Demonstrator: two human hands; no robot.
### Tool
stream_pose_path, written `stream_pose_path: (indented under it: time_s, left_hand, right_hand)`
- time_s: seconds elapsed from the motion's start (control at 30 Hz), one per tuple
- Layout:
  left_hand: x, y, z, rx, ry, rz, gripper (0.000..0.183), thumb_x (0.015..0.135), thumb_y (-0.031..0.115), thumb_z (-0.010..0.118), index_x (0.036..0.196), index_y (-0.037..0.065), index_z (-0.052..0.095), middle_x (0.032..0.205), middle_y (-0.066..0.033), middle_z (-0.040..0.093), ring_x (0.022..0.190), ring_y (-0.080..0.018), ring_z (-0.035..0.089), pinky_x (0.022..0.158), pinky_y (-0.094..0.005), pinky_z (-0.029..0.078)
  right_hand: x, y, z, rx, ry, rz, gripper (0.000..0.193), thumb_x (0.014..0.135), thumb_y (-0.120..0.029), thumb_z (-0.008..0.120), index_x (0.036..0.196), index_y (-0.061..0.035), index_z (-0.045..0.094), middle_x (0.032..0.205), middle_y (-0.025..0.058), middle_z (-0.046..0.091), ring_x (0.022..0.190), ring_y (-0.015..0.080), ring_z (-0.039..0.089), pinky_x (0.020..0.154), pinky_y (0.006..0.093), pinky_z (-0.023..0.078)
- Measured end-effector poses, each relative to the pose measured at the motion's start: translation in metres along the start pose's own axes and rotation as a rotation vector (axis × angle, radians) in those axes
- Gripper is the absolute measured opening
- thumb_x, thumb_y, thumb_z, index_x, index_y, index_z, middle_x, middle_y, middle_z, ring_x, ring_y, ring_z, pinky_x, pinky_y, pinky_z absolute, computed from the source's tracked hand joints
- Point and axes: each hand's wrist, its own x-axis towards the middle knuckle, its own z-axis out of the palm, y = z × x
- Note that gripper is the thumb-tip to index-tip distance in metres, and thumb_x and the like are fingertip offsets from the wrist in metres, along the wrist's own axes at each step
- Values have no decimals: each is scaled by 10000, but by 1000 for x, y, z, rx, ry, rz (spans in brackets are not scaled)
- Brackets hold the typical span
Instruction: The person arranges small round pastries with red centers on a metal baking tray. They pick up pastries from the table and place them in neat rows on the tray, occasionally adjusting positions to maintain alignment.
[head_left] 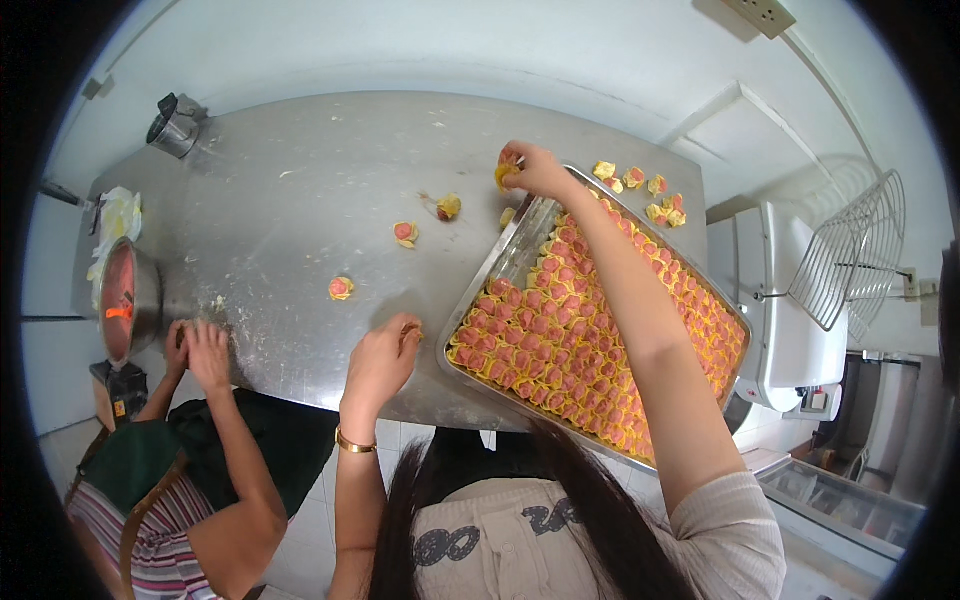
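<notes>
My right hand [537, 171] reaches past the far left corner of a large metal tray [516, 260], its fingers closed around a yellow-wrapped dumpling [503, 177] with some pink filling showing. Rows of open-topped dumplings [560, 345] fill most of the tray; bare metal shows along its left side. Left of the tray, over the near part of the table, my left hand [388, 358] has its fingers curled together. Something small and yellowish sits at its fingertips, too hidden to name. Three loose dumplings [341, 288] stand on the table to the left of the tray.
Several more dumplings [633, 178] lie beyond the tray's far right edge. At left, a co-worker's hands [205, 352] rest near a metal bowl [148, 300] of pink filling. A metal pitcher [174, 134] stands far left. Wire racks [850, 245] jut out at right.
</notes>
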Motion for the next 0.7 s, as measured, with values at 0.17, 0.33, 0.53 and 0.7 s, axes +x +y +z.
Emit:
stream_pose_path:
  time_s: [0.17,0.33,0.53,0.7]
  left_hand:
    - [7,6,5,-10,-78,-17,219,912,181,556,1056,30,620,941,-189,674,799,-375,641,710,-443,499]
    - [37,24,36,-452,112,172,320,934,159,566,1231,41,564,1119,-163,640,837,-267,659,729,-369,511]
    - [70,54,78,-835,-78,138,370,992,114,484,1350,21,483,1185,-113,620,1000,-135,622,848,-272,523]
    - [71,55,94,-1281,-177,58,328,1005,91,453,1315,-8,500,1167,-77,620,1022,-124,615,835,-255,539]
  right_hand:
    - [-56,-13,-21,1067,-157,159,295,917,-144,595,1169,8,576,1049,136,658,977,220,652,818,316,526]
    - [-111,-39,-21,936,-282,399,324,953,-225,589,1172,13,604,962,108,673,894,181,662,760,295,536]
    - [-130,-59,-5,516,-356,294,355,959,-287,586,1116,23,652,933,110,691,787,149,671,664,273,538]
    - [-139,-60,-3,380,-251,315,434,936,-353,596,1120,38,646,896,149,689,786,194,664,709,319,531]
